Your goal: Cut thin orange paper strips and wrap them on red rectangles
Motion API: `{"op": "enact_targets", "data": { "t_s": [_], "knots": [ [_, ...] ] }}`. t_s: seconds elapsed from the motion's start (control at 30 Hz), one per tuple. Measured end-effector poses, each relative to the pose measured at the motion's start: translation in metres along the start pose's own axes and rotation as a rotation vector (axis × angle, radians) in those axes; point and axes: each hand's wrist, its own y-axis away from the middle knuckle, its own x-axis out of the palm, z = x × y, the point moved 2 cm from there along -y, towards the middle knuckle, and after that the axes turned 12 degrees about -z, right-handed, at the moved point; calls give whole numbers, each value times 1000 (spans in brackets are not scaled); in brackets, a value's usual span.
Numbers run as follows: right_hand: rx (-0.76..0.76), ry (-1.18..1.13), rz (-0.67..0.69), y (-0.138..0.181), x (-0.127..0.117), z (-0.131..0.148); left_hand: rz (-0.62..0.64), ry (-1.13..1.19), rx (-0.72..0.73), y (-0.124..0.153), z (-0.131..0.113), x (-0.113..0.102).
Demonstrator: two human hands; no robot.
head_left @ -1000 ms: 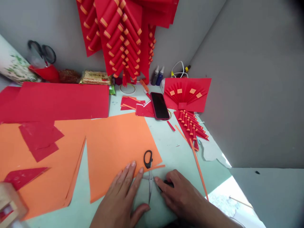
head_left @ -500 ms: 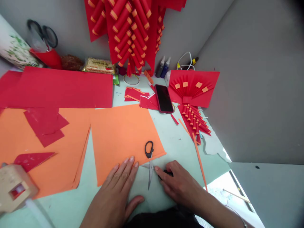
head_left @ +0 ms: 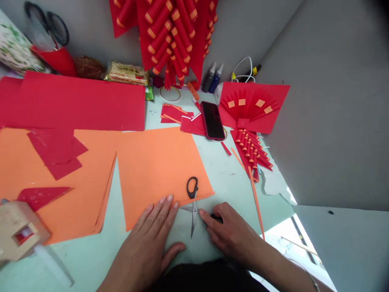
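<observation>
Your left hand (head_left: 152, 235) lies flat, fingers stretched and thumb spread, its fingertips on the near edge of an orange sheet (head_left: 158, 162), while your right hand (head_left: 229, 227) curls around one black handle of a small pair of scissors (head_left: 194, 211), index finger reaching toward the pivot. The sheet, smooth, matte and bright, rests in the middle of the pale green table (head_left: 94, 263), its far edge just beside the red sheets (head_left: 85, 101) and a thin orange band lining the near edge by the blades. The scissors are spread wide: one slim silver blade points toward you, the other toward your left fingertips, and the free black loop sits over the sheet's near edge.

To your left, more orange paper (head_left: 73, 215) carries red scraps (head_left: 57, 150), near a beige tool (head_left: 18, 231) with a white stick. To your right, a long orange strip (head_left: 257, 205) lies near your right forearm, below a cluster of red paper firecrackers (head_left: 251, 150) tipped in orange. A dark phone (head_left: 212, 121) rests beyond the sheet, and a larger firecracker decoration (head_left: 170, 36) hangs against the gray wall (head_left: 88, 28).
</observation>
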Motion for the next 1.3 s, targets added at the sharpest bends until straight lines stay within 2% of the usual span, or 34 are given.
{"op": "enact_targets", "data": {
  "t_s": [0.9, 1.1, 1.3],
  "knots": [
    [-17, -14, 32, -5, 3, 11, -6, -11, 16, -2, -1, -1],
    [-6, -13, 24, -4, 5, 11, -31, 16, 3, -3, 2, -10],
    [-12, -15, 20, -6, 6, 12, -14, -56, 15, 10, 6, -16]
  ]
}}
